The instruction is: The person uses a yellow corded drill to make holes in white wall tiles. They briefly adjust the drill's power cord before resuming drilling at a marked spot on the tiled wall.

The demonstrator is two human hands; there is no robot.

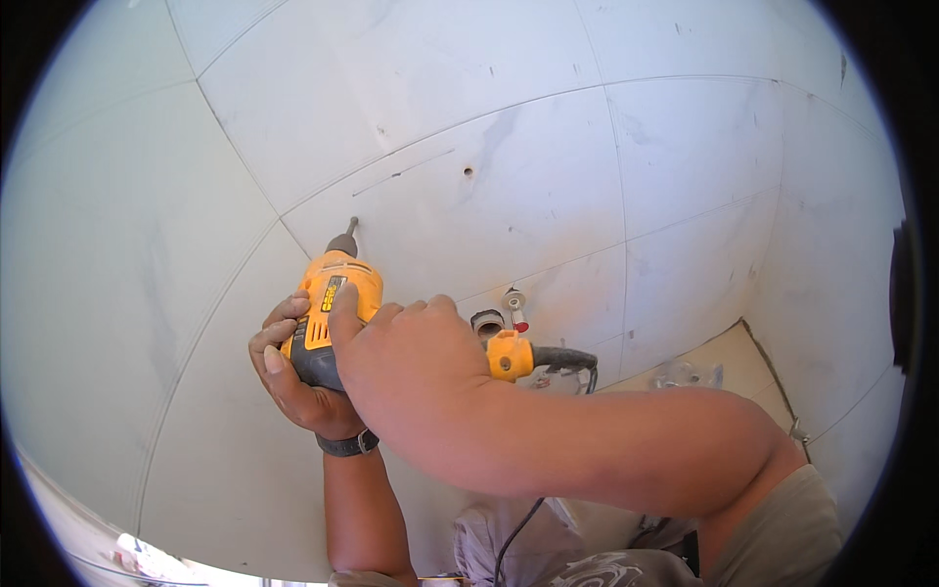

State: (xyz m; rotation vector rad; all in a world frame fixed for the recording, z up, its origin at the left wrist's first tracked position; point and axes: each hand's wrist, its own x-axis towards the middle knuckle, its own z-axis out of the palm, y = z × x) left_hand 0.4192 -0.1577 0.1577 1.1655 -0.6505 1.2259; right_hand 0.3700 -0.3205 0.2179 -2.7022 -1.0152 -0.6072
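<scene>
A yellow and black power drill [344, 282] points up and away, its bit [353, 227] meeting the pale tiled wall [528, 137]. My left hand [293, 377] wraps round the drill's body from the left side, a dark watch strap on that wrist. Across the rear of the tool lies my right hand [411, 347], closed over its handle; the trigger is hidden beneath my fingers. The handle's yellow end [510, 355] sticks out to the right, with a black power cord [577, 358] hanging from it. Up and right of the bit is a drilled hole [468, 171].
Below the hole, a pipe opening [487, 323] and a white fitting with a red tip [516, 309] come out of the wall. A clear plastic bag [688, 374] lies on the floor by the right corner. Another small fitting [799, 430] sits on the right wall.
</scene>
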